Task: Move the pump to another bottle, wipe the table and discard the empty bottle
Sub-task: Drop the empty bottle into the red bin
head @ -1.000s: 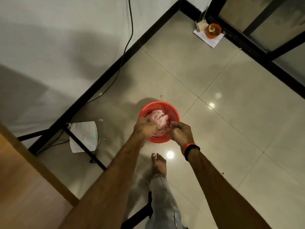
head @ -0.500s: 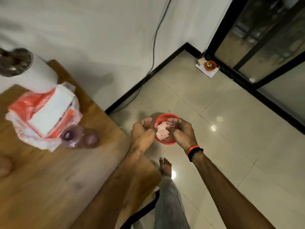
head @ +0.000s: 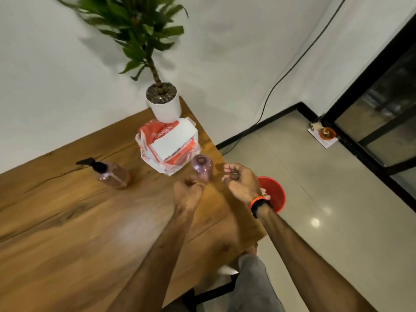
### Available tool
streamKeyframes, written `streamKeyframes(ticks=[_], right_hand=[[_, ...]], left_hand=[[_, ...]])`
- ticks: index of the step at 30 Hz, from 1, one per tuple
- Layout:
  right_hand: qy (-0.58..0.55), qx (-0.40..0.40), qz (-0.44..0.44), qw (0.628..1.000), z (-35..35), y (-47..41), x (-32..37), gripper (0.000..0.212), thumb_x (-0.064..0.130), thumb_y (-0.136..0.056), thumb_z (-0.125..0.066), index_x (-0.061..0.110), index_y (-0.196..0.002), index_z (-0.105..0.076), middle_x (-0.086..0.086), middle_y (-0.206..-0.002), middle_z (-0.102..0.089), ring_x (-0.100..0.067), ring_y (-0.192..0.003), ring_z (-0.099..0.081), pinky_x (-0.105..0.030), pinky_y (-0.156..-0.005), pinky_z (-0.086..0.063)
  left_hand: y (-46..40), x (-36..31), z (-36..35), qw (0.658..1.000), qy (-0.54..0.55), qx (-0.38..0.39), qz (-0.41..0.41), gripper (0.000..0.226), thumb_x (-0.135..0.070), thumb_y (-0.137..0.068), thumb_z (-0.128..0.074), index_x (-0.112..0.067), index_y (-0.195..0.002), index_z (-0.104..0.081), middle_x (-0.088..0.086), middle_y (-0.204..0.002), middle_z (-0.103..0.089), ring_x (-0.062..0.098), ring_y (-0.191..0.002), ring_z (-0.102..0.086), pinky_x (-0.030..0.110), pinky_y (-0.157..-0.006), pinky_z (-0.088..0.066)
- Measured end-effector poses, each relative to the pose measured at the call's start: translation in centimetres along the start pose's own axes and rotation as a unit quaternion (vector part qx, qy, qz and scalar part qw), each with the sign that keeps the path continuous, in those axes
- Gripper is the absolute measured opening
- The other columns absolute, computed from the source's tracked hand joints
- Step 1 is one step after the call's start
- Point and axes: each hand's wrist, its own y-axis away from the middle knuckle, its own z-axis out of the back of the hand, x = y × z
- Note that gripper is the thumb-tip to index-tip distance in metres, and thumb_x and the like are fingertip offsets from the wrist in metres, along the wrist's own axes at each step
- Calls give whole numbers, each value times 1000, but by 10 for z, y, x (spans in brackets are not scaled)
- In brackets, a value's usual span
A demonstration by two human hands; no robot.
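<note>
Pink open bottle [head: 202, 168] upright on table [head: 67, 221]; both hands near it, left hand [head: 188, 194] and right hand [head: 242, 184] loosely curled, seemingly empty; blurred.

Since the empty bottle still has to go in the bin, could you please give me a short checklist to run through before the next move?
1. Pump on the other bottle: ok, black pump fitted, bottle upright on the table.
2. Empty bottle open and pumpless: ok, bare neck shows.
3. Left hand free: ok, fingers loosely curled, holding nothing.
4. Right hand free: ok, holding nothing, beside the empty bottle.
5. Red bin within reach: ok, on the floor by the table corner.
6. Table wiped dry: cannot tell, image blurred.
</note>
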Motion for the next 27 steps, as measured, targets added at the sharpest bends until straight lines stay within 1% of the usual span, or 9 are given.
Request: streamKeyframes(ticks=[3,5,7,10,12,15,17,22,27], right_hand=[[27,17,6,999,-11,-9,16,47,11,-80,-72,20,-125,-61,10,-113,-65,-6,-98,-62,-18,-91,-44],[36,37,11,999,-16,-12,24,50,11,-77,-70,23,-124,-61,13,-110,-64,-6,-102,-62,-19,-93,-44],[27,52,12,998,-21,-14,28,47,9,-74,-69,24,-119,-64,10,-110,-69,-10,-106,-64,-23,-98,-46],[20,48,11,999,-23,-16,28,44,7,-73,-69,24,-113,-68,6,-107,-73,-12,-103,-66,-24,-96,-49],[15,44,10,999,-20,-17,27,44,4,-75,-67,23,-114,-68,5,-108,-73,-12,-104,-66,-23,-95,-49],[-9,24,18,1000,-1,-18,26,41,3,-79,-66,22,-116,-68,4,-110,-72,-13,-106,-65,-27,-96,-50],[-43,0,19,999,19,-19,23,38,4,-81,-69,19,-116,-68,2,-111,-72,-13,-106,-65,-31,-97,-51],[-91,-65,15,994,76,-35,-12,42,-3,-81,-64,15,-118,-67,3,-112,-71,-10,-106,-65,-35,-96,-54],[-117,-119,-51,985,123,-69,-84,43,-5,-78,-66,18,-113,-70,3,-106,-74,-12,-102,-68,-39,-96,-54]], left_hand=[[-10,-13,11,999,46,15,-17,13,-7,-86,-63,-10,-98,-61,-3,-83,-60,10,-75,-55,20,-57,-47],[-16,-21,14,993,95,66,-15,29,0,-90,-60,-12,-116,-57,-3,-101,-59,10,-91,-56,19,-75,-50],[-18,-25,12,994,50,91,-40,42,-1,-88,-64,-11,-128,-55,0,-118,-60,17,-112,-56,27,-93,-51],[-15,-26,8,991,59,107,-47,48,-2,-86,-67,-11,-131,-55,0,-122,-61,20,-120,-56,18,-84,-54],[-16,-29,4,992,38,102,-56,46,-2,-85,-66,-10,-129,-58,0,-120,-64,20,-116,-59,25,-91,-54],[-14,-37,-12,988,70,127,-53,31,-9,-85,-69,-15,-116,-62,-14,-96,-64,0,-93,-62,10,-66,-53],[-13,-44,-30,986,44,136,-86,26,-17,-84,-73,-28,-104,-61,-24,-88,-60,-11,-80,-58,5,-60,-45],[-19,-53,-104,976,-13,192,-99,32,-9,-76,-76,-31,-97,-68,-11,-99,-72,6,-102,-66,23,-82,-54],[-38,-28,-203,972,-43,227,-42,37,-1,-74,-73,-27,-99,-64,-1,-108,-72,14,-104,-66,29,-92,-54]])
